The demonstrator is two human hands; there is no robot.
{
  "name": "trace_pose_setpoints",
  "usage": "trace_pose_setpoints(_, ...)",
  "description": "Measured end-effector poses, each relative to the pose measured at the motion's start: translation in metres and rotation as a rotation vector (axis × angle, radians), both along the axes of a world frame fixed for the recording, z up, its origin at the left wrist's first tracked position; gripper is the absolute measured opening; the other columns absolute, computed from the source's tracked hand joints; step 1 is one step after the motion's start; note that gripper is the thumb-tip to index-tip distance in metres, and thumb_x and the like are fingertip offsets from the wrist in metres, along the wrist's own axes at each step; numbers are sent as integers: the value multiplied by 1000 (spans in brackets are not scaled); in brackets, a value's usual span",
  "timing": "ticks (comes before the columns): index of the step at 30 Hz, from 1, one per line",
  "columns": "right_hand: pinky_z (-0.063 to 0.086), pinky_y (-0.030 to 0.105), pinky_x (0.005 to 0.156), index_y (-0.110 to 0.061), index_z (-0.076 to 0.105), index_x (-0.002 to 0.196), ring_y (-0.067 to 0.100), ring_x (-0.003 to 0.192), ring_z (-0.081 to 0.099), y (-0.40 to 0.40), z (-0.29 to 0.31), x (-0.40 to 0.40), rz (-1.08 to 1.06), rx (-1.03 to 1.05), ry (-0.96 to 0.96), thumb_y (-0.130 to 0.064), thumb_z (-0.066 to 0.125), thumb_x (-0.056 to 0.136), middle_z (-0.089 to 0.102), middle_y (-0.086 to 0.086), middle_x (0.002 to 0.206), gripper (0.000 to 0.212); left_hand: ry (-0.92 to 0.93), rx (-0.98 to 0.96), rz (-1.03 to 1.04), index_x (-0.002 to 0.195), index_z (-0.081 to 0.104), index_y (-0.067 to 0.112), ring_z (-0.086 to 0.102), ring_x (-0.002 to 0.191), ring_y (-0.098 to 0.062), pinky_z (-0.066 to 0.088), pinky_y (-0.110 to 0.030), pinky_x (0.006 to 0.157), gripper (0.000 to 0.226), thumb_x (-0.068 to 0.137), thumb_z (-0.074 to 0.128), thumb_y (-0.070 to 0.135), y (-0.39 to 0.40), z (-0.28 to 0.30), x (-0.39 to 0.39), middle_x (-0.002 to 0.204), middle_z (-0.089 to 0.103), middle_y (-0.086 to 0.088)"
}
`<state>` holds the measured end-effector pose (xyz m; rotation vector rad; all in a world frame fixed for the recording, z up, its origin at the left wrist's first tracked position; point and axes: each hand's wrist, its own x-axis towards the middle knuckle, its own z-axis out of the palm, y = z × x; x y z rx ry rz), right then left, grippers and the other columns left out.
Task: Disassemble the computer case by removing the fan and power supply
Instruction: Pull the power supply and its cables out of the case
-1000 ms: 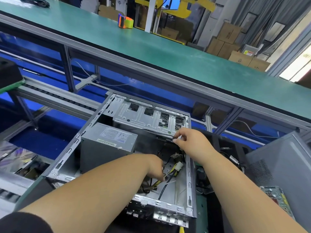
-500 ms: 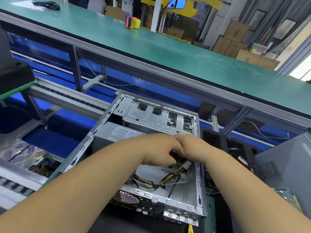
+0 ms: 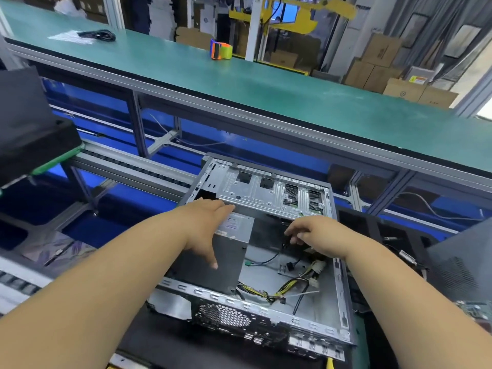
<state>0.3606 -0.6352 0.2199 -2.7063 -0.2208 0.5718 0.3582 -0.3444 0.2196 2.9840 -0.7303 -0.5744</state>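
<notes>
The open computer case [image 3: 343, 288] lies flat in front of me, its rear panel with a round vent grille [image 3: 225, 315] towards me. The grey power supply [image 3: 234, 251] sits in the case's left half. My left hand [image 3: 205, 222] rests flat on top of it, fingers straight, thumb pointing down its side. My right hand [image 3: 314, 233] hovers over the case's middle, its curled fingertips pinching a black cable [image 3: 274, 257]. A yellow-and-black wire bundle [image 3: 290, 286] lies loose on the case floor. The perforated drive cage [image 3: 274, 193] spans the far end. I see no fan.
A long green bench [image 3: 266, 83] runs behind, with an orange-and-green tape roll [image 3: 221, 49] on it. A black unit [image 3: 26, 129] stands at the left. A grey case panel [image 3: 458, 262] and a circuit board [image 3: 476, 307] are at the right. Conveyor rails [image 3: 127, 166] pass behind the case.
Both hands were bunched together at the drive cage edge. Now my left hand has moved left onto the power supply and my right hand has drawn back with the black cable.
</notes>
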Motion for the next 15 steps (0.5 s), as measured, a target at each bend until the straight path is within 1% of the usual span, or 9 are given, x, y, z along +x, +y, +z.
trace_pose_setpoints(4, 50, 24, 90, -38, 67, 104, 5, 97, 65, 12, -4, -10, -19, 22, -18, -11, 49, 95, 72, -19, 94, 33, -11, -73, 4, 157, 4, 24, 13, 146, -16, 20, -31, 117, 130, 60, 82, 61, 2, -10, 5, 159, 13, 6)
trace_pose_setpoints(6, 49, 27, 94, -37, 66, 113, 7, 104, 62, 22, -9, -15, 3, 27, -27, -18, 56, 93, 69, -18, 108, 29, -46, -106, 2, 156, 13, 22, 20, 143, -15, 25, -31, 115, 126, 58, 82, 61, 1, -11, 5, 155, 22, 6)
trace_pose_setpoints(7, 48, 28, 96, -35, 64, 120, 9, 107, 61, 29, -12, -18, 27, 25, -35, -21, 60, 92, 67, -14, 117, 32, -66, -113, -6, 154, 19, 22, 24, 140, -15, 29, -31, 113, 124, 56, 82, 62, 0, -10, 5, 150, 28, 6)
trace_pose_setpoints(10, 47, 26, 99, -27, 52, 138, 12, 115, 58, 47, -24, -25, 86, 22, -33, -25, 71, 84, 59, -6, 135, 58, -129, -162, -50, 143, 38, 27, 35, 123, -11, 39, -29, 102, 110, 49, 80, 67, 0, -9, -1, 127, 39, 12)
trace_pose_setpoints(11, 49, 20, 93, -25, 48, 142, 13, 116, 57, 50, -28, -26, 88, 20, -23, -27, 73, 82, 55, -5, 139, 65, -153, -191, -61, 140, 41, 29, 34, 119, -9, 38, -27, 100, 108, 47, 79, 68, 0, -9, -4, 123, 39, 14)
trace_pose_setpoints(12, 51, 10, 78, -25, 44, 145, 13, 115, 57, 51, -32, -28, 79, 19, -4, -29, 74, 80, 50, -4, 142, 71, -180, -218, -76, 139, 41, 30, 34, 118, -8, 36, -25, 98, 107, 47, 78, 69, 0, -8, -7, 121, 38, 16)
trace_pose_setpoints(13, 47, 3, 60, -25, 40, 146, 13, 112, 56, 50, -36, -30, 66, 23, 22, -30, 76, 79, 47, -3, 144, 76, -213, -235, -97, 139, 40, 31, 33, 116, -7, 33, -23, 96, 107, 47, 77, 69, -1, -6, -10, 121, 37, 16)
trace_pose_setpoints(14, 42, 3, 50, -26, 38, 147, 13, 113, 55, 49, -39, -32, 55, 30, 46, -31, 77, 79, 44, -4, 146, 79, -245, -241, -122, 140, 39, 31, 33, 116, -7, 30, -23, 95, 107, 47, 76, 70, -2, -4, -13, 122, 37, 17)
trace_pose_setpoints(15, 41, 5, 53, -26, 37, 147, 13, 118, 53, 47, -41, -34, 49, 35, 58, -30, 78, 78, 43, -5, 147, 80, -273, -242, -148, 141, 37, 31, 32, 116, -7, 29, -23, 96, 108, 48, 75, 69, -3, -2, -15, 122, 36, 16)
